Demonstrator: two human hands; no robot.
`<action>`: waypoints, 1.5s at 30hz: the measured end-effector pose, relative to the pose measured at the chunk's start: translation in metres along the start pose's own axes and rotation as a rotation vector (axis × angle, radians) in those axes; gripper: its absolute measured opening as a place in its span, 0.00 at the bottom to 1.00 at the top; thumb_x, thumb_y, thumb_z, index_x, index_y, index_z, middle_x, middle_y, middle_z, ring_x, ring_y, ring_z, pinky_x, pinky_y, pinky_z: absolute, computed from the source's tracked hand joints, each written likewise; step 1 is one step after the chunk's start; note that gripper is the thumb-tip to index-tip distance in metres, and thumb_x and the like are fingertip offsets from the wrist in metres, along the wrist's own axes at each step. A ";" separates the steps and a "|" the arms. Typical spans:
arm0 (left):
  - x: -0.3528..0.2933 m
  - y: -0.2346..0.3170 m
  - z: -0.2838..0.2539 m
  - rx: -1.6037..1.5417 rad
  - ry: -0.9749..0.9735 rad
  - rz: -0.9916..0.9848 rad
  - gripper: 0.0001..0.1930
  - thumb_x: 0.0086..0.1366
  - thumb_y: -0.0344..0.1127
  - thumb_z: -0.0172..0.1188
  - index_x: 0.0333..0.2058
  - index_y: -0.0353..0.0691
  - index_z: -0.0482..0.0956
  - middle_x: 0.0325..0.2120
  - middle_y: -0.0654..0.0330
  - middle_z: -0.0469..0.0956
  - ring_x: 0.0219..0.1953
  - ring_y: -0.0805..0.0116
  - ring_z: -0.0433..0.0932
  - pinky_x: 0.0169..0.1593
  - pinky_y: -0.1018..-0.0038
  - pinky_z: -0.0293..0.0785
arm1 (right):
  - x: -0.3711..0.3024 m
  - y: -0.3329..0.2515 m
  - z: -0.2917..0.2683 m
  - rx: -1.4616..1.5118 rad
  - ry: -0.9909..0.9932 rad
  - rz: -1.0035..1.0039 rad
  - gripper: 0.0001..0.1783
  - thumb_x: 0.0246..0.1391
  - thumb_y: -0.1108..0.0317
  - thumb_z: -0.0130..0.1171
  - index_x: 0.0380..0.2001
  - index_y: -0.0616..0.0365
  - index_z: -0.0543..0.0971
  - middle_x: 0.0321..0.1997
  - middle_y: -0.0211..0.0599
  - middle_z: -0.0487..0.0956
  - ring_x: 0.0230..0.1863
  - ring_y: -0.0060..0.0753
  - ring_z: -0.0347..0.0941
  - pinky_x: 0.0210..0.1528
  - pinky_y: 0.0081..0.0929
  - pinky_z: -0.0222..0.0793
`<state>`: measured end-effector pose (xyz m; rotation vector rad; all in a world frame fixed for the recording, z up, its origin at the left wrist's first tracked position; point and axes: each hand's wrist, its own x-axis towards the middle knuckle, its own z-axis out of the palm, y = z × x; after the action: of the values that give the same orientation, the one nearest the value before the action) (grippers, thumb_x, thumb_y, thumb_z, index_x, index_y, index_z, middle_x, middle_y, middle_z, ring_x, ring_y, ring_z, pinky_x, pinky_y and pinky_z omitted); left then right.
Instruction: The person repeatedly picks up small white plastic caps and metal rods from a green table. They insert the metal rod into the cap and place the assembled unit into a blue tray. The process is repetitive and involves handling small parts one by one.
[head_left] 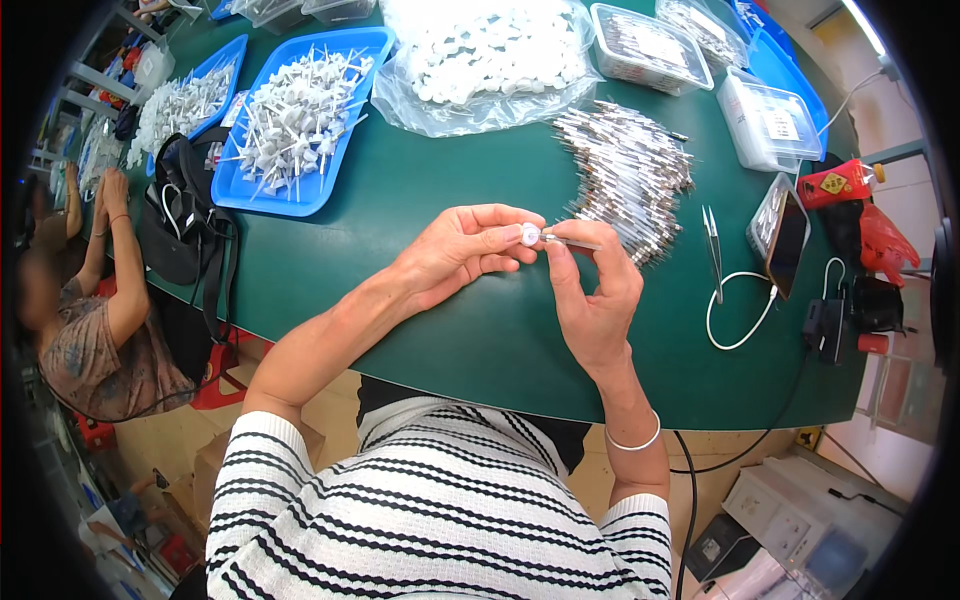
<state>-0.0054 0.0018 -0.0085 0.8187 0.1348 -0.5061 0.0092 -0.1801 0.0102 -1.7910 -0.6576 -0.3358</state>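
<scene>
Between thumb and fingers my left hand [470,250] pinches a small round white plastic cap [530,235]. My right hand [600,300] closes its thumb and index finger on a thin metal rod [572,243], whose tip meets the cap. Whether the rod sits inside the cap is too small to tell. Just beyond my right hand lies a large heap of thin metal and white rods [625,175]. Farther back, a clear plastic bag [440,118] holds many white pieces like the cap. A blue tray [290,208] to the left is full of white caps with rods attached.
Metal tweezers [713,250], a white cable [735,345] and a phone [788,245] lie at the right. Clear plastic boxes [650,60] stand at the back. A black bag [175,220] sits by the blue tray; a co-worker [100,320] sits at the far left.
</scene>
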 end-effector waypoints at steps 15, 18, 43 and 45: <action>-0.001 0.002 0.001 -0.002 0.011 -0.001 0.15 0.65 0.32 0.57 0.48 0.32 0.75 0.37 0.58 0.79 0.39 0.73 0.79 0.43 0.82 0.77 | -0.001 0.001 0.000 0.129 0.021 0.083 0.07 0.52 0.79 0.58 0.35 0.64 0.75 0.32 0.38 0.78 0.30 0.32 0.77 0.34 0.25 0.74; -0.001 0.001 0.000 -0.022 0.000 0.000 0.15 0.64 0.32 0.57 0.48 0.32 0.75 0.37 0.58 0.79 0.39 0.73 0.79 0.43 0.82 0.77 | 0.000 0.000 0.000 0.131 0.027 0.084 0.06 0.52 0.79 0.58 0.35 0.64 0.75 0.32 0.39 0.78 0.30 0.32 0.77 0.34 0.25 0.74; -0.001 0.000 0.000 -0.019 -0.007 0.006 0.15 0.64 0.31 0.57 0.48 0.32 0.75 0.38 0.57 0.79 0.40 0.72 0.79 0.43 0.81 0.78 | 0.000 0.000 0.000 0.131 0.028 0.063 0.06 0.52 0.79 0.58 0.35 0.64 0.75 0.32 0.39 0.78 0.30 0.31 0.77 0.34 0.24 0.74; -0.002 0.001 0.001 -0.001 -0.003 0.011 0.15 0.64 0.31 0.57 0.48 0.32 0.75 0.38 0.57 0.79 0.40 0.73 0.79 0.43 0.81 0.78 | 0.000 -0.001 -0.001 0.110 0.015 0.048 0.06 0.51 0.80 0.58 0.35 0.64 0.75 0.32 0.39 0.78 0.30 0.32 0.77 0.34 0.25 0.73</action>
<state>-0.0066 0.0020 -0.0070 0.8168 0.1278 -0.4966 0.0090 -0.1804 0.0113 -1.6951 -0.6102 -0.2754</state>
